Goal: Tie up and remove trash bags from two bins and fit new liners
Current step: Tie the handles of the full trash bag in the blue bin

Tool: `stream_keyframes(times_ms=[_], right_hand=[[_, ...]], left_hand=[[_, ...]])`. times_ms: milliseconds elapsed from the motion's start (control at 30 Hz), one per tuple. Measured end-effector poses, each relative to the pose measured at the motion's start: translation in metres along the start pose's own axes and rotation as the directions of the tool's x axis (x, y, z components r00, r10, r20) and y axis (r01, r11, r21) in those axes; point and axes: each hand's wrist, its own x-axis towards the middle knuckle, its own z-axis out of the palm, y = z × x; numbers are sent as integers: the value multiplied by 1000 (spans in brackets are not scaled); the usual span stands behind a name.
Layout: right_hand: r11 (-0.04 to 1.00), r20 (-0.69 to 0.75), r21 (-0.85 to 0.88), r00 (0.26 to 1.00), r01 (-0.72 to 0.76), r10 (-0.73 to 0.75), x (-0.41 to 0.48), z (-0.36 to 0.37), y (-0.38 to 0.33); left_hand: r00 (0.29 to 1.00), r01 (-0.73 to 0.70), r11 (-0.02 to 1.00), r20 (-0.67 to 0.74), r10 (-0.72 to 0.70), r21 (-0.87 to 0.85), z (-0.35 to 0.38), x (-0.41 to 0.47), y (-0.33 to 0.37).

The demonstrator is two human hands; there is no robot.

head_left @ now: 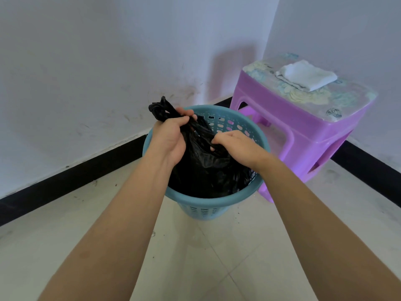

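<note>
A black trash bag sits inside a round blue perforated bin on the tiled floor. My left hand grips the gathered, twisted top of the bag, and its loose end sticks up past my fingers at the upper left. My right hand pinches another fold of the bag just to the right, over the bin's middle. The bag's body fills the lower part of the bin and hides what is inside it.
A purple plastic stool stands close behind and right of the bin, with a folded white cloth on its patterned top. White walls with a black skirting board meet in a corner behind the bin.
</note>
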Motion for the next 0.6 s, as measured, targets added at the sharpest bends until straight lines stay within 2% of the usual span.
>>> stream_keyframes(times_ms=[67, 133, 267, 333, 400, 533, 600], right_hand=[[998, 29, -30, 998, -61, 61, 4, 1, 4], [993, 33, 3, 993, -116, 116, 6, 2, 8], [913, 118, 371, 984, -171, 136, 13, 3, 14], [882, 14, 455, 991, -127, 135, 17, 0, 15], [877, -172, 479, 977, -30, 127, 20, -3, 15], [851, -500, 471, 865, 232, 41, 19, -2, 15], [833, -577, 457, 816, 312, 11, 23, -1, 8]], left_hand=[[999, 48, 992, 20, -46, -115, -2, 0, -1], [996, 80, 985, 42, -75, -155, -3, -2, -2], [989, 125, 969, 100, -106, -213, -3, -6, 1], [984, 135, 974, 144, -110, -183, -3, -8, 2], [974, 146, 980, 192, -119, -135, -1, -11, 2], [966, 144, 986, 229, -122, -81, 3, -16, -1], [964, 136, 991, 232, -130, -12, 5, -21, -1]])
